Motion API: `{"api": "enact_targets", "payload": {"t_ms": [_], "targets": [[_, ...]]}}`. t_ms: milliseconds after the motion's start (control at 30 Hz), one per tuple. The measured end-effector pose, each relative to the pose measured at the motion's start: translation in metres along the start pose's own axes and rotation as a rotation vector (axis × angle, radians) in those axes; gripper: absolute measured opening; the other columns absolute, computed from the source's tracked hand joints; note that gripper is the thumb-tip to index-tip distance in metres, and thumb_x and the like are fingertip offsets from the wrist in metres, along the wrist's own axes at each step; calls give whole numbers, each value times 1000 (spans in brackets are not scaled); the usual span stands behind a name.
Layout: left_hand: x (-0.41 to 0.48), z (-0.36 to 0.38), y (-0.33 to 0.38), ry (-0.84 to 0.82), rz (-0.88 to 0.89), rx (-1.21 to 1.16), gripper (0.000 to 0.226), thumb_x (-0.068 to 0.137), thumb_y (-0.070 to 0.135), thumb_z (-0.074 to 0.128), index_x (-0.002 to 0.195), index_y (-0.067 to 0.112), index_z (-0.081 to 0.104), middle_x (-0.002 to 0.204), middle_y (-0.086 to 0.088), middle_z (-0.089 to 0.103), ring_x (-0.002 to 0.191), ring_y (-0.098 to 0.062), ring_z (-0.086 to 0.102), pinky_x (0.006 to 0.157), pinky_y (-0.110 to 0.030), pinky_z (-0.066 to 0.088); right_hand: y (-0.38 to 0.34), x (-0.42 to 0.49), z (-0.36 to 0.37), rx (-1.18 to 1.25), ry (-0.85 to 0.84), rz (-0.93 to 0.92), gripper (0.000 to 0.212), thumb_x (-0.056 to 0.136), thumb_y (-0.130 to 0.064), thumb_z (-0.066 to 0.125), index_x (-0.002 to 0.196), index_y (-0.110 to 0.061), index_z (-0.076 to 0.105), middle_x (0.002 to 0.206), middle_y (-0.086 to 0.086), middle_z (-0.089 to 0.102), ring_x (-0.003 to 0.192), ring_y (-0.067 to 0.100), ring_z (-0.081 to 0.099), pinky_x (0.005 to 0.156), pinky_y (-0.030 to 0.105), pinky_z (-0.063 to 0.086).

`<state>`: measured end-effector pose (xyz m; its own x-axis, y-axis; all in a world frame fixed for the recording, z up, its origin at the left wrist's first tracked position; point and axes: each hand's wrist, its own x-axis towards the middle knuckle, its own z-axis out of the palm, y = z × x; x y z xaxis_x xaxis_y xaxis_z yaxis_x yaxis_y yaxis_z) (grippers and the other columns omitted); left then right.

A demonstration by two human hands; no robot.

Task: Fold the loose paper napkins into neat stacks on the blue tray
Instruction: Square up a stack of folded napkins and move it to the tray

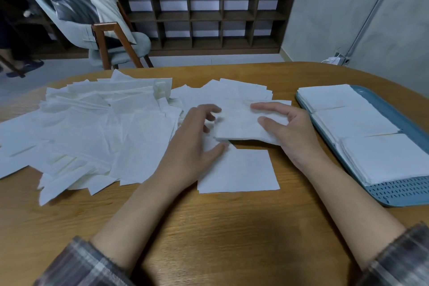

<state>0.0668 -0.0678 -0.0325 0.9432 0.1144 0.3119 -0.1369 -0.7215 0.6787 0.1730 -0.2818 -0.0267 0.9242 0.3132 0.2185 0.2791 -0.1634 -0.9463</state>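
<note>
A wide heap of loose white napkins covers the left half of the wooden table. In the middle, my right hand holds a folded napkin by its right edge, thumb on top and fingers around it, lifted slightly off the table. My left hand hovers at the napkin's left edge with fingers loosely curled, thumb near its lower corner. Below the hands a flat napkin lies on the table. The blue tray at the right holds three stacks of folded napkins.
The wooden table has a rounded far edge. Behind it stand a grey chair with wooden legs and a dark cubby shelf along the wall. A grey wall with a pipe rises at the right.
</note>
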Motion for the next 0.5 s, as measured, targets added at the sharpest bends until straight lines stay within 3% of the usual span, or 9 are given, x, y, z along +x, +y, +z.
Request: {"api": "enact_targets", "payload": {"t_ms": [167,367,500], "targets": [[0,2,-2,-206,24,145,38,85,56,79,117,43,66,99,20,65,99,1,60,93,-36,51,-1,0,1,-50,60,-17,31,97,-3,69,107,-29,82,111,-32,73,111,-22,55,88,-4,36],[-1,0,4,-261,-14,35,15,85,38,86,98,33,79,90,13,68,93,0,61,79,-16,44,-1,-1,2,-58,50,-44,30,97,-2,69,107,-27,82,115,-29,72,111,-22,56,86,-5,35],[-2,-4,7,-284,-31,-80,8,91,28,81,88,34,76,97,20,74,100,1,65,84,-19,48,-2,-2,2,-33,17,-38,28,98,-6,70,110,-29,82,115,-32,72,112,-19,56,85,-3,37]]}}
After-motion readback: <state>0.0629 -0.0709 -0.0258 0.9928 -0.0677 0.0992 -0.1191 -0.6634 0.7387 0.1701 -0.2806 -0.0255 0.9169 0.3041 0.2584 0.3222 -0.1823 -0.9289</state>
